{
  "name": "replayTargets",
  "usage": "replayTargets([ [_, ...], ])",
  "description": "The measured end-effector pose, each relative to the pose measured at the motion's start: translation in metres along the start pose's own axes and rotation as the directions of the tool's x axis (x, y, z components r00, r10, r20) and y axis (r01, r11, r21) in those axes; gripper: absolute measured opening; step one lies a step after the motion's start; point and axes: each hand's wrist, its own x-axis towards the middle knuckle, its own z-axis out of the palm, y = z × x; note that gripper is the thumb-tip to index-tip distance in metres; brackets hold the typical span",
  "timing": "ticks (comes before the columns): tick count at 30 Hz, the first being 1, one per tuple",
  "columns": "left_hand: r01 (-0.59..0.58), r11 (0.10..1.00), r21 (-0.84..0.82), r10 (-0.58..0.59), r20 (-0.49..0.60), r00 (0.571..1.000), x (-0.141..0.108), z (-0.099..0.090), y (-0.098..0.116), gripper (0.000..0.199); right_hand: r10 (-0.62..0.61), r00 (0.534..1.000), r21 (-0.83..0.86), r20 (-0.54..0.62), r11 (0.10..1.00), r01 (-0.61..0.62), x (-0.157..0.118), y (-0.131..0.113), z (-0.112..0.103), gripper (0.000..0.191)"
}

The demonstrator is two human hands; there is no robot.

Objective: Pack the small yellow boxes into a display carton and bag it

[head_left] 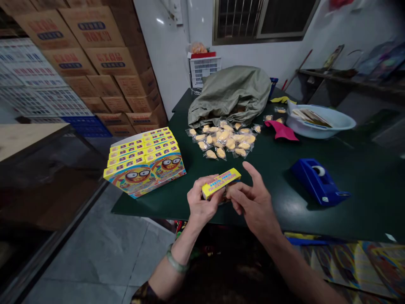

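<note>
1 yellow box (pixel 221 183), lettered pink and blue, is clamped by left hand (pixel 202 200), right hand's grip (pixel 255 204) unclear.

I can't make out a single full word from my end. The yellow box (pixel 221 184) in the left hand (pixel 203 203) bears blue and pink lettering, too blurred for me to read. I see red print and blue ovals on the brown cartons (pixel 95 61), and red characters on the white crates (pixel 34 69), all illegible.
</note>
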Motion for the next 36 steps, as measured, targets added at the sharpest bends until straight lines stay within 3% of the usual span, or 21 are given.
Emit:
replayTargets([
  [18, -0.032, 0.996, -0.082, 0.035, 0.028, 0.999, 0.003, -0.002, -0.001, 0.033, 0.064, 0.99, 0.067, -0.127, 0.996, -0.056, 0.008, -0.002, 0.015, 0.084],
  [23, -0.081, 0.995, -0.061, 0.084, 0.046, 0.995, 0.004, -0.003, -0.001, 0.03, 0.095, 0.976, 0.003, -0.194, 0.995, -0.097, 0.013, -0.003, 0.019, 0.087],
  [27, -0.146, 0.987, -0.07, 0.15, 0.06, 0.987, 0.007, -0.005, -0.001, 0.03, 0.127, 0.963, -0.069, -0.24, 0.987, -0.147, 0.017, -0.007, 0.022, 0.078],
  [29, -0.189, 0.981, -0.051, 0.194, 0.11, 0.975, 0.011, -0.008, -0.001, 0.029, 0.138, 0.96, -0.092, -0.242, 0.982, -0.165, 0.019, -0.01, 0.023, 0.074],
  [32, -0.275, 0.961, 0.032, 0.255, 0.277, 0.926, 0.019, -0.016, 0.0, 0.028, 0.178, 0.958, -0.114, -0.224, 0.972, -0.207, 0.02, -0.014, 0.022, 0.072],
  [36, -0.346, 0.934, 0.083, 0.291, 0.382, 0.877, 0.028, -0.024, -0.001, 0.034, 0.205, 0.976, -0.051, -0.076, 0.976, -0.209, 0.018, -0.015, 0.015, 0.076],
])
